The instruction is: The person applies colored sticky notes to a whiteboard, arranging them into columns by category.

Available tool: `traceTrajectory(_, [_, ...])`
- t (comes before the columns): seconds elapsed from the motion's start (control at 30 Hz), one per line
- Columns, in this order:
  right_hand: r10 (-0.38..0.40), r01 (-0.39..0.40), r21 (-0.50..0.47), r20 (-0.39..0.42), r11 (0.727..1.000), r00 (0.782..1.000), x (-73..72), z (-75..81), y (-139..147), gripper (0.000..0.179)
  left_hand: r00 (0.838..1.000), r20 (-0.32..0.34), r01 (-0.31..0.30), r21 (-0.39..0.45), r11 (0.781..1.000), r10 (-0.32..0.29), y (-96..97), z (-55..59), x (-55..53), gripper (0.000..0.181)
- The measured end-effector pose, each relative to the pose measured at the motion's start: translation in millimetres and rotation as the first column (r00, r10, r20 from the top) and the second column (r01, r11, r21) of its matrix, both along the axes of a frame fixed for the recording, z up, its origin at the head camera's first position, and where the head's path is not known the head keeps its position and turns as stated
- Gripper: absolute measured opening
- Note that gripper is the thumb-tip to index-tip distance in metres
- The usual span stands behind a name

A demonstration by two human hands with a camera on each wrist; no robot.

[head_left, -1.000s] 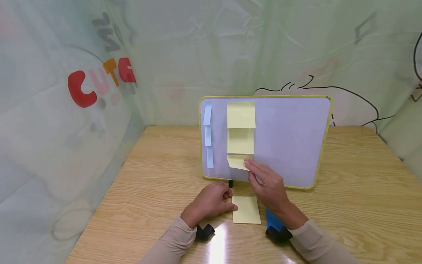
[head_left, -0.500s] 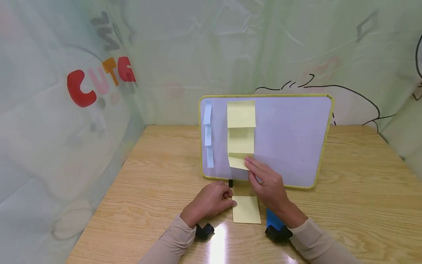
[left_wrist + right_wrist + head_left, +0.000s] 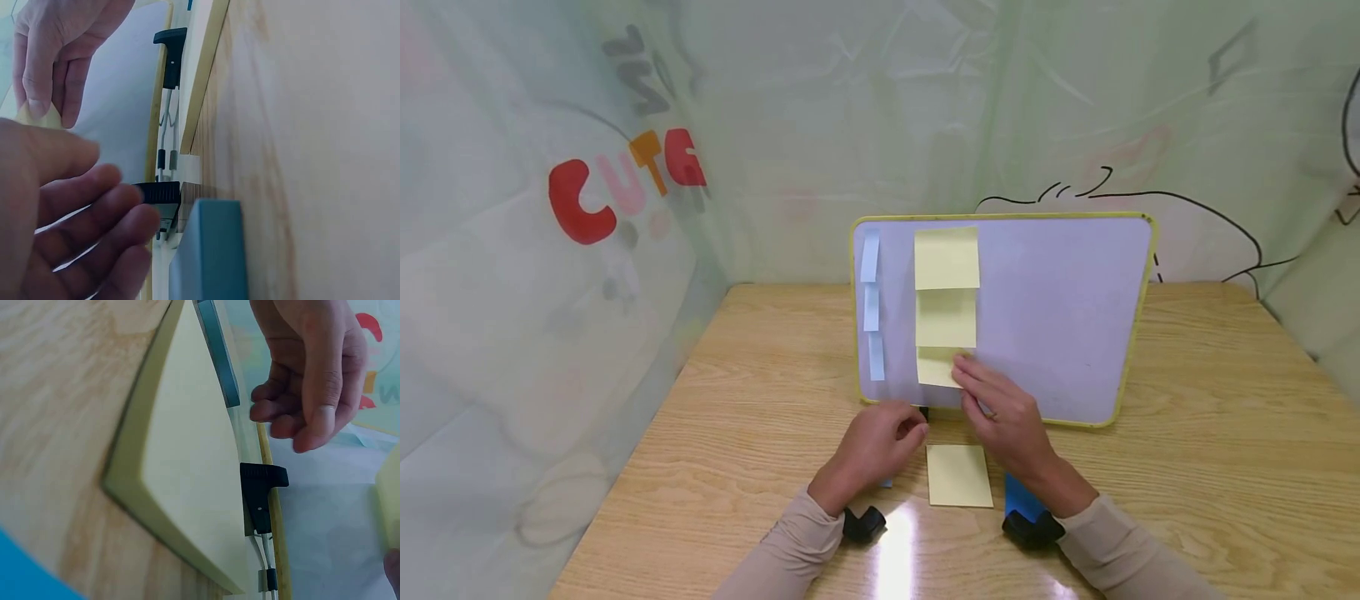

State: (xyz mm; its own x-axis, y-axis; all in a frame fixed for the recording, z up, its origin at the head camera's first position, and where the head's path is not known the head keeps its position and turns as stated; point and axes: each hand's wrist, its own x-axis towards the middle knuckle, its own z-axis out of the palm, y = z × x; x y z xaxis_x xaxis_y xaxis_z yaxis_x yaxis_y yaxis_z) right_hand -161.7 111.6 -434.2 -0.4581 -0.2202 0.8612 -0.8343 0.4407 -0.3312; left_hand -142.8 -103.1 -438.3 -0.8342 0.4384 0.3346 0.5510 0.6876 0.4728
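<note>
A whiteboard (image 3: pixel 1060 317) with a yellow rim stands on the table. A column of yellow sticky notes (image 3: pixel 946 258) hangs on it. My right hand (image 3: pixel 1011 421) pinches the lower right part of the lowest yellow sticky note (image 3: pixel 936 367), whose top edge lies against the board; in the left wrist view, this right hand (image 3: pixel 69 50) has thumb and fingers on the note. My left hand (image 3: pixel 880 446) hovers left of the yellow sticky note pad (image 3: pixel 959 475), fingers loosely curled, holding nothing. The right wrist view shows the pad (image 3: pixel 187 450) close up.
Narrow light blue notes (image 3: pixel 871 308) run down the board's left side. A blue pad (image 3: pixel 222 250) lies under my left hand, and a blue item (image 3: pixel 1021 498) sits by my right wrist. A black stand foot (image 3: pixel 262 487) supports the board. Printed curtains surround the wooden table (image 3: pixel 760 358).
My left hand has lifted off the yellow pad and shifted slightly up and left, uncovering a blue edge. The lowest note's upper edge has met the board; my right hand stays on it.
</note>
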Motion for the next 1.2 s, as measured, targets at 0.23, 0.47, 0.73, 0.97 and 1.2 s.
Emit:
traceTrajectory(0.23, [-0.002,0.001,0.027,0.019,1.000,1.000,-0.8,-1.7,0.6,0.030,0.974,-0.212,-0.055,0.143,0.988,0.085,-0.7,-0.8,-3.7,0.012])
traceTrajectory(0.47, [-0.023,0.023,0.066,0.000,0.998,1.000,-1.2,0.2,1.0,0.026,0.896,-0.431,-0.072,0.103,0.992,0.110,2.1,6.1,-8.3,0.040])
traceTrajectory(0.73, [-0.063,0.067,0.134,-0.031,0.989,0.998,1.5,4.7,1.9,0.042,0.821,-0.568,-0.128,-0.083,0.988,0.058,10.4,12.5,-17.9,0.055])
traceTrajectory(0.97, [-0.061,0.060,0.170,-0.003,0.984,0.998,1.5,0.1,3.8,0.032,0.820,-0.569,-0.153,-0.106,0.983,0.066,15.2,9.2,-24.2,0.062])
traceTrajectory(1.2, [-0.065,0.072,0.192,-0.040,0.979,0.997,-0.1,-4.2,5.0,0.026,0.830,-0.552,-0.173,-0.120,0.978,0.079,15.3,6.0,-23.0,0.061])
